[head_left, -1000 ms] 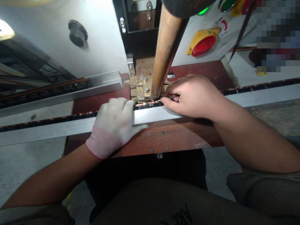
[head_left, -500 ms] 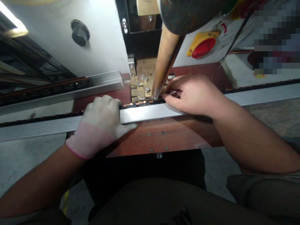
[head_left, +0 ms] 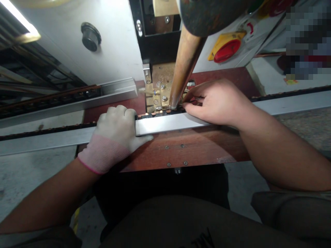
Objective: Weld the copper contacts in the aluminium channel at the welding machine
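A long grey metal rail (head_left: 165,123) lies across a reddish-brown work plate (head_left: 196,148), with a dark strip of small copper-coloured parts along its far edge. My gloved left hand (head_left: 116,132) wraps over the rail left of centre. My bare right hand (head_left: 217,101) rests on the rail to the right, its fingers pinched together at the strip beside the tip of a copper rod (head_left: 182,74) that comes down from the machine head. What the fingertips hold is too small to make out. A brass fixture (head_left: 156,96) with screws sits just behind the rod tip.
The grey machine front carries a black knob (head_left: 90,36) at left and a red rotary switch on a yellow plate (head_left: 224,44) at right. A second rail (head_left: 77,98) with a dark strip lies behind at the left. My lap fills the lower part.
My left hand slid left along the rail, then came back slightly right. My right hand's fingers shifted a little at the rod tip. The camera tilted slightly.
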Available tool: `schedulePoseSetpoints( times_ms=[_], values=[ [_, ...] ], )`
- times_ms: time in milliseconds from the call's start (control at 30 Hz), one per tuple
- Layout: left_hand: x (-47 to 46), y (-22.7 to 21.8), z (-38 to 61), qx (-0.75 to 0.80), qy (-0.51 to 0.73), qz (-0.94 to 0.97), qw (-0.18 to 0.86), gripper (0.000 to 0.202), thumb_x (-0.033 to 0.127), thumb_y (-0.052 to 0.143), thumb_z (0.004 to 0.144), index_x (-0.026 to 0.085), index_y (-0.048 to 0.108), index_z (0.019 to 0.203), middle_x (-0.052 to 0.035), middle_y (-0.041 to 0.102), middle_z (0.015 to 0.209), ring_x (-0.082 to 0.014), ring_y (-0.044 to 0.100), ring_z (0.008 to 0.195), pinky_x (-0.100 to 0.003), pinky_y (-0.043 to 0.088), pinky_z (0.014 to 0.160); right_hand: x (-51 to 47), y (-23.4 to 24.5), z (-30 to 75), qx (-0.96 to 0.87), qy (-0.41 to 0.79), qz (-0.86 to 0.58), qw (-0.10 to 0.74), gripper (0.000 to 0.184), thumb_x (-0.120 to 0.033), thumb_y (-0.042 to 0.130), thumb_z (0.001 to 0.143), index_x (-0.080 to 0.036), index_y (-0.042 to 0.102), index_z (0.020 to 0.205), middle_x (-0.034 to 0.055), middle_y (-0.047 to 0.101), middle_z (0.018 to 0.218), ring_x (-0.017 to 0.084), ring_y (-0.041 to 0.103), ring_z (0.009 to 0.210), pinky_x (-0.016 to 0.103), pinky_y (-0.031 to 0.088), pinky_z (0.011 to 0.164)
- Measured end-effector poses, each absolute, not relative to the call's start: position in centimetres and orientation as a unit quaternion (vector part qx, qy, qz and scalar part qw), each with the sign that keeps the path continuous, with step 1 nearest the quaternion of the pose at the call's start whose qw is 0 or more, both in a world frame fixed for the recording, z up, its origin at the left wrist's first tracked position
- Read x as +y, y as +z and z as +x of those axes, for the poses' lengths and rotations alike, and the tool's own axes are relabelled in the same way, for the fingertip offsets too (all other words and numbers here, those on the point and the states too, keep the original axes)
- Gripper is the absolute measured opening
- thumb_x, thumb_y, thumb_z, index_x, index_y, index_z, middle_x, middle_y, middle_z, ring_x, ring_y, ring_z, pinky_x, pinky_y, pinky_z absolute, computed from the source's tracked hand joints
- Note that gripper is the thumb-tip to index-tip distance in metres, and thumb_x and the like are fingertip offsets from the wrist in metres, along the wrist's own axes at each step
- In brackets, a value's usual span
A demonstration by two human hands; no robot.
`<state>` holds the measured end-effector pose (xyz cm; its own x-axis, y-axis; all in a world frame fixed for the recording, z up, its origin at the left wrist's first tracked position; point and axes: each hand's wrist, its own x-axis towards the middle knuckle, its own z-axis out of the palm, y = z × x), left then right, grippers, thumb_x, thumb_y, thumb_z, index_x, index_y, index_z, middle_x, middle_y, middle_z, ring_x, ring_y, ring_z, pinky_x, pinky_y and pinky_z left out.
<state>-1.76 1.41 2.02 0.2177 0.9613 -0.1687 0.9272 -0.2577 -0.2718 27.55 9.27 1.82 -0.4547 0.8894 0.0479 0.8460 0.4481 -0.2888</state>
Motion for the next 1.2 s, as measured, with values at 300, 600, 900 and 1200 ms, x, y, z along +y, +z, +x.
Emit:
schedulePoseSetpoints(
  times_ms=[300, 600, 900, 1200],
  values=[
    [-0.7, 1.2, -1.6, -0.605, 0.065, -0.788, 0.093, 0.067, 0.080, 0.063, 0.111, 0.015, 0.080, 0.115, -0.0263, 0.077, 0.111, -0.0459, 0.073, 0.101, -0.050, 0.048, 0.076, 9.4, 2.1, 28.0, -0.840, 0.098, -0.519, 0.129, 0.024, -0.033, 0.072, 0.103, -0.031, 0.094, 0.113, 0.0063, 0.093, 0.108, 0.035, 0.086, 0.099, 0.048, 0.061, 0.084],
    [-0.6, -0.7, -0.6, -0.571, 0.002, -0.814, 0.101, 0.068, 0.083, 0.063, 0.108, 0.018, 0.079, 0.117, -0.0251, 0.078, 0.117, -0.0452, 0.073, 0.105, -0.056, 0.050, 0.085, 7.8, 2.8, 27.2, -0.847, 0.076, -0.515, 0.112, 0.023, -0.037, 0.067, 0.108, -0.029, 0.088, 0.104, 0.0103, 0.086, 0.092, 0.036, 0.079, 0.087, 0.049, 0.056, 0.081],
    [-1.0, -0.8, -0.4, -0.557, 0.000, -0.822, 0.114, 0.056, 0.073, 0.060, 0.114, 0.019, 0.077, 0.121, -0.0242, 0.077, 0.116, -0.0447, 0.069, 0.105, -0.056, 0.048, 0.083, 7.3, 2.6, 26.0, -0.837, 0.087, -0.528, 0.112, 0.025, -0.031, 0.069, 0.106, -0.025, 0.093, 0.111, 0.0126, 0.088, 0.096, 0.037, 0.080, 0.087, 0.048, 0.055, 0.082],
    [-1.0, -0.9, -0.4, -0.559, -0.002, -0.824, 0.097, 0.054, 0.066, 0.063, 0.113, 0.018, 0.080, 0.132, -0.0231, 0.075, 0.114, -0.0458, 0.068, 0.106, -0.055, 0.046, 0.083, 7.0, 2.2, 26.0, -0.844, 0.088, -0.513, 0.129, 0.022, -0.031, 0.068, 0.104, -0.029, 0.089, 0.098, 0.0097, 0.091, 0.099, 0.036, 0.084, 0.088, 0.049, 0.059, 0.083]
  ],
)
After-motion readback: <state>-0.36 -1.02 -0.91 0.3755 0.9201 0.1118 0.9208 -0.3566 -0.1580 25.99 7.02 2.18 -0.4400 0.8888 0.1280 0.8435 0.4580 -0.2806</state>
